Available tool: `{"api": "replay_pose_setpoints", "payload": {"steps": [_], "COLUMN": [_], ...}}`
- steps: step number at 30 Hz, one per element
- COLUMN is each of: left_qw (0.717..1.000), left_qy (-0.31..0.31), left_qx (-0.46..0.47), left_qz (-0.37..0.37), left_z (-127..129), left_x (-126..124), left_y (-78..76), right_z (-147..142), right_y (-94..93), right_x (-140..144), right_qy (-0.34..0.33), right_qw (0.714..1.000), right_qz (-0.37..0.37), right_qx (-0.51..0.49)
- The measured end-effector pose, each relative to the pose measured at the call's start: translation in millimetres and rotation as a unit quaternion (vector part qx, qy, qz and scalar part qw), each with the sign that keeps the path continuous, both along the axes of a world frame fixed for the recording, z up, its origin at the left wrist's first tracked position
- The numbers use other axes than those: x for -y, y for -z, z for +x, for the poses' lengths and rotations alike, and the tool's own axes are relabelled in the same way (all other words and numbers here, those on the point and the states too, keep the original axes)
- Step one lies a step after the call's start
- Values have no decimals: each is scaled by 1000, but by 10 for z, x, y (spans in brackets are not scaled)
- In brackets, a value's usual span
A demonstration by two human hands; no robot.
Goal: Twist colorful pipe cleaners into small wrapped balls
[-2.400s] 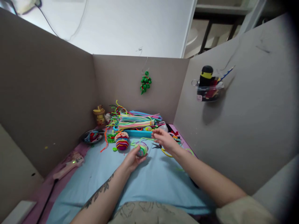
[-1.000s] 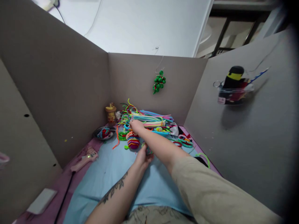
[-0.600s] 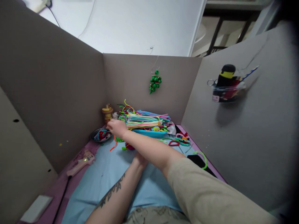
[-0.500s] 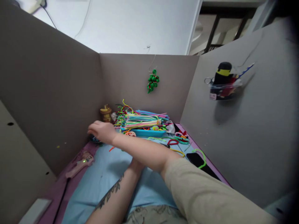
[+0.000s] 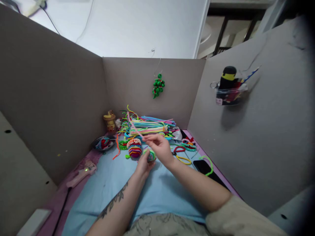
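My left hand (image 5: 143,165) grips a small ball wound from coloured pipe cleaners (image 5: 151,155) just above the blue mat (image 5: 110,183). My right hand (image 5: 159,147) hovers over the ball and pinches a pink pipe cleaner (image 5: 134,126), which runs up and to the left over the pile. A finished striped pipe-cleaner ball (image 5: 134,148) lies on the mat just left of my hands. A heap of loose pipe cleaners (image 5: 147,126) fills a blue tray behind them.
Cardboard walls box the desk on three sides. A pink glue gun (image 5: 81,172) lies at the left, a dark dish (image 5: 103,143) and a small yellow figure (image 5: 110,120) behind it. A phone (image 5: 205,167) and bent pipe cleaners lie at the right. A green ornament (image 5: 157,86) hangs on the back wall.
My right hand reached across to the far left by the dish, then came back to the middle with a pink pipe cleaner pinched in it. My left hand kept hold of the small ball.
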State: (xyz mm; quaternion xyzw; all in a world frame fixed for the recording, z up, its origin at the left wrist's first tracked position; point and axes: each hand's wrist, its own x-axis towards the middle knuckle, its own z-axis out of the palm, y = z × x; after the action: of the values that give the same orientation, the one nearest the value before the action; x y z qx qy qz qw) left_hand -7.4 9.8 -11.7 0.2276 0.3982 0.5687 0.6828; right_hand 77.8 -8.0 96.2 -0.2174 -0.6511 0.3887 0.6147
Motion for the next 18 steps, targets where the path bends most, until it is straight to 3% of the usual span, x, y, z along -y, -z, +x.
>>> {"api": "replay_pose_setpoints", "payload": {"steps": [4,6,9,14,18], "left_qw": [998,997,996,995,994], "left_qy": [-46,-58,-64,-64,-27], "left_qx": [-38,-45,-55,-78,-93], "left_qz": [6,6,6,25,41], "left_z": [31,19,-14,-25,17], "left_x": [37,31,13,8,37], "left_y": [-39,-46,-38,-25,-34], "right_z": [479,563,560,624,847], "right_y": [542,784,1021,1050,913], "right_x": [-288,-356,-387,-413,-479], "right_qy": [32,27,9,-11,41], "right_qw": [970,947,935,936,939], "right_qz": [-218,-307,-354,-329,-341], "right_qx": [-99,-87,-18,124,1]}}
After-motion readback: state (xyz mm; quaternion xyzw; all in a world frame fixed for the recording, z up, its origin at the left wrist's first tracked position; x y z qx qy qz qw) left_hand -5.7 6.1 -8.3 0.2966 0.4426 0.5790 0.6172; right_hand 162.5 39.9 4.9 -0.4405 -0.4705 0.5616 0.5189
